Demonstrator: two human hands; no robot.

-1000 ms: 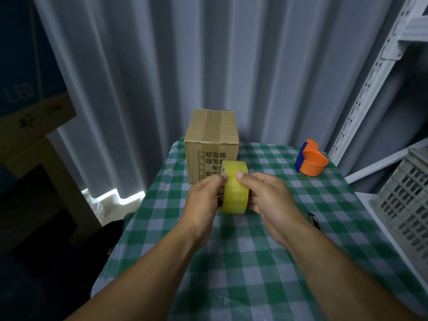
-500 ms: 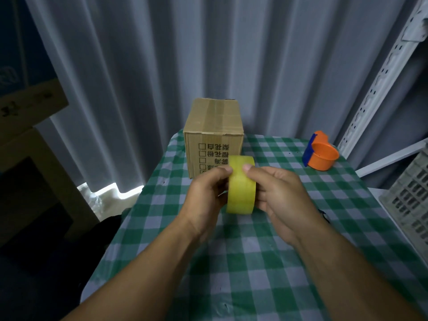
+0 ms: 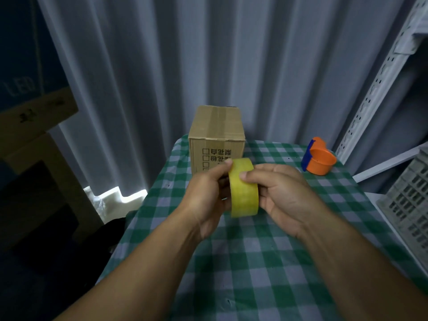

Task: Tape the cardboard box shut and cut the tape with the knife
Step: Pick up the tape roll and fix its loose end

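A yellow roll of tape (image 3: 244, 189) is held edge-on above the table, in front of the cardboard box (image 3: 216, 133). My left hand (image 3: 205, 195) grips its left side, thumb on the top edge. My right hand (image 3: 284, 193) holds the right side, with its thumb pressed on the roll's outer face. The box stands upright at the table's far left, flaps folded down, with printed characters on its near side. No knife can be seen.
The table wears a green-and-white checked cloth (image 3: 254, 262). An orange tape dispenser with a blue part (image 3: 318, 159) sits at the far right. A grey slotted crate (image 3: 410, 198) stands to the right, a grey curtain (image 3: 208, 54) hangs behind, and brown cartons (image 3: 34, 126) are stacked at left.
Both hands keep hold of the roll and have barely shifted; the right thumb has slid a little down its outer face. The view has moved slightly.
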